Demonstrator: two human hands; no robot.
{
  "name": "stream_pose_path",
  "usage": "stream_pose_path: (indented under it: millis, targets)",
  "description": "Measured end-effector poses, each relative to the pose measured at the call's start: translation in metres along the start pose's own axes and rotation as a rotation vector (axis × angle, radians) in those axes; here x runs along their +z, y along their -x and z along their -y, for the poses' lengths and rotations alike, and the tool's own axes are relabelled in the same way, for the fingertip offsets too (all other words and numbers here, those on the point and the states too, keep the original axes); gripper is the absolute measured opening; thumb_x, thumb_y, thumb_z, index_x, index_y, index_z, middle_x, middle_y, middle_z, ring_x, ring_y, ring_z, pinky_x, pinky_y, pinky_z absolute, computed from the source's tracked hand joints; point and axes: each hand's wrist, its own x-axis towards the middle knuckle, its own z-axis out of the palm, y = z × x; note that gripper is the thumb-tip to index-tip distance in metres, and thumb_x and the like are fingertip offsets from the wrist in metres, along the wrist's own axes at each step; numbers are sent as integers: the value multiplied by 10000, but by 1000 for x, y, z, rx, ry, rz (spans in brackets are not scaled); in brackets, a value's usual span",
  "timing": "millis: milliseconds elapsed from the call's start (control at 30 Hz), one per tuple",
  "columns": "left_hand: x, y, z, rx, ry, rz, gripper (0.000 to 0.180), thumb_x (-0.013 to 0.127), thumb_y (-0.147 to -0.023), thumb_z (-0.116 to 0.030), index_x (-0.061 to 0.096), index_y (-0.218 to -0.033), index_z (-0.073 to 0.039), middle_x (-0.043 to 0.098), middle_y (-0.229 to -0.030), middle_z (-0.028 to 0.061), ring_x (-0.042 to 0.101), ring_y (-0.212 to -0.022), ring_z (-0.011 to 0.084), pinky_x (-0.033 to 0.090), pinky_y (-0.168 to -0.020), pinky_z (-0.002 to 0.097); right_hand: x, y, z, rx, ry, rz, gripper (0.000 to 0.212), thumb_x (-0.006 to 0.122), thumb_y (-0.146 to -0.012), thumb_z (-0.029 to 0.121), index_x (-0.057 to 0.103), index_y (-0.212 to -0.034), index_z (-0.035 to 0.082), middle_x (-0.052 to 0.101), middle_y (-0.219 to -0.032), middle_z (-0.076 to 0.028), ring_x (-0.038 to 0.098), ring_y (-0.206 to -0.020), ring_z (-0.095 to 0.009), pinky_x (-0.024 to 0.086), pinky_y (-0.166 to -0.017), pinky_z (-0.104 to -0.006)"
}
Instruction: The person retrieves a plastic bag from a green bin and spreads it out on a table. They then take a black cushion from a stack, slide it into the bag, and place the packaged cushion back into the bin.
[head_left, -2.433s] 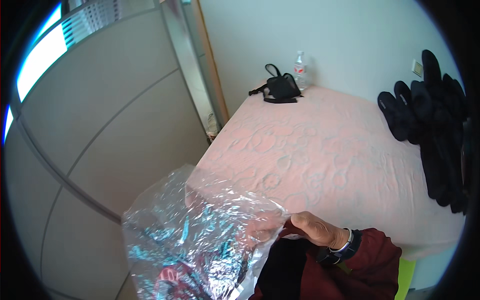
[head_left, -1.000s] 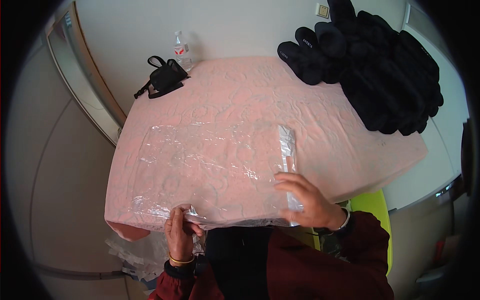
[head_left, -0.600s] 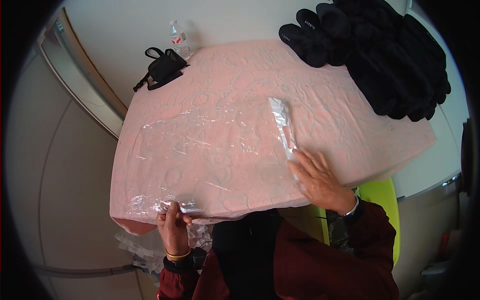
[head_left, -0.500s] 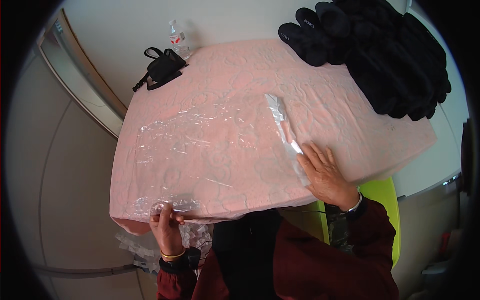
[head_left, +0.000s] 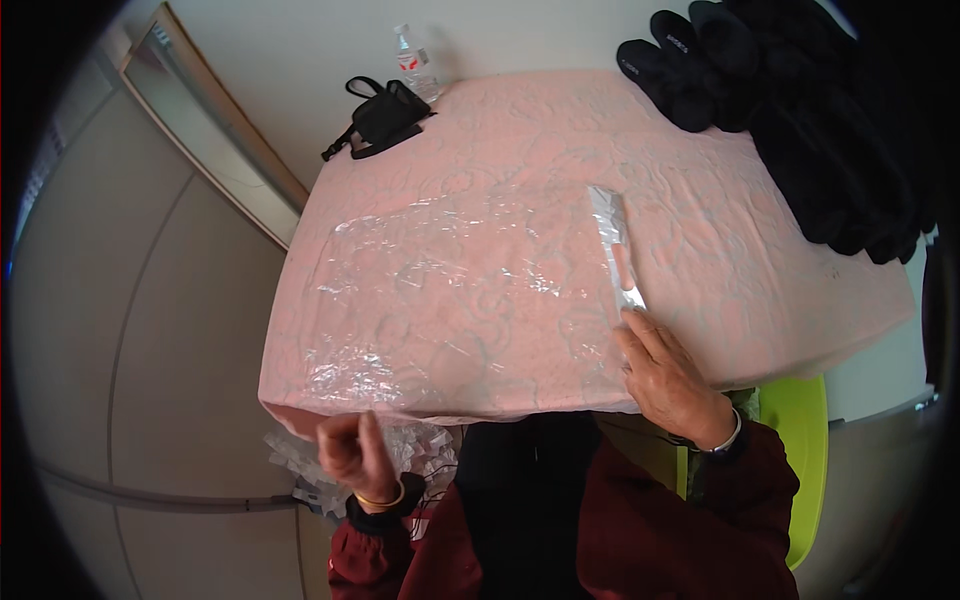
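A clear plastic bag (head_left: 440, 280) lies spread on a pink patterned cloth (head_left: 520, 120) that covers the table. Along its right side runs a silvery white strip (head_left: 607, 215) with an oblong handle slot. My right hand (head_left: 680, 390) rests on the lower part of that strip, fingers stretched out over the plastic and covering its end. My left hand (head_left: 358, 455) is closed just off the table's near edge, below the bag's crumpled, shiny near-left corner. Whatever its curled fingers may hold is hidden.
A pile of black plush items (head_left: 820, 130) fills the far right corner. A black strapped pouch (head_left: 388, 115) and a clear bottle (head_left: 415, 62) stand far left. Crumpled clear plastic (head_left: 425, 455) lies below the near edge; a lime-green bin (head_left: 795, 480) is at the right.
My left hand has come off the bag's near-left corner, moved down past the table edge and curled up. My right hand stays on the strip. The whole view has shifted.
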Motion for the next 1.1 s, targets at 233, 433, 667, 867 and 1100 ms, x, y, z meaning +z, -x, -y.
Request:
stream_pose_path:
  millis: [233, 433, 667, 867, 1100]
  targets:
    - [124, -7, -62, 399, 104, 876, 517, 727, -885, -195, 543, -1310, 35, 521, -1346, 246, 551, -1210, 380, 465, -1004, 444, 25, -25, 12, -282, -111, 104, 590, 691, -811, 71, 482, -1343, -76, 414, -1446, -264, 428, -1347, -420, 351, -1136, -508]
    - [131, -1, -30, 452, -240, 998, 821, 576, -933, -516, 355, -1474, 60, 341, -1531, 273, 354, -1419, 411, 268, -1176, 492, 23, -23, 10, -22, -28, 104, 731, 710, -826, 237, 405, -1404, -89, 373, -1501, -268, 347, -1415, -417, 283, -1171, -504]
    - [21, -66, 37, 429, -648, 1008, 903, 423, -965, -647, 303, -1513, 61, 290, -1574, 275, 280, -1474, 401, 167, -1208, 507, 16, -20, 5, 66, -5, 222, 877, 718, -807, 293, 304, -1488, -73, 276, -1574, -266, 252, -1478, -414, 202, -1198, -534]
    - [-41, -109, 93, 185, -885, 856, 895, 425, -972, -634, 306, -1504, 76, 282, -1579, 276, 267, -1476, 411, 152, -1208, 505, 17, -19, 5, 56, 22, 204, 865, 702, -819, 319, 314, -1484, -75, 275, -1576, -261, 254, -1478, -411, 203, -1200, -522]
    - [-51, -89, 78, 138, -853, 849, 894, 460, -962, -625, 323, -1488, 85, 308, -1561, 278, 267, -1465, 428, 183, -1195, 520, 7, 0, 7, 79, 20, 144, 772, 695, -830, 279, 381, -1434, -85, 345, -1528, -260, 325, -1437, -398, 261, -1185, -485]
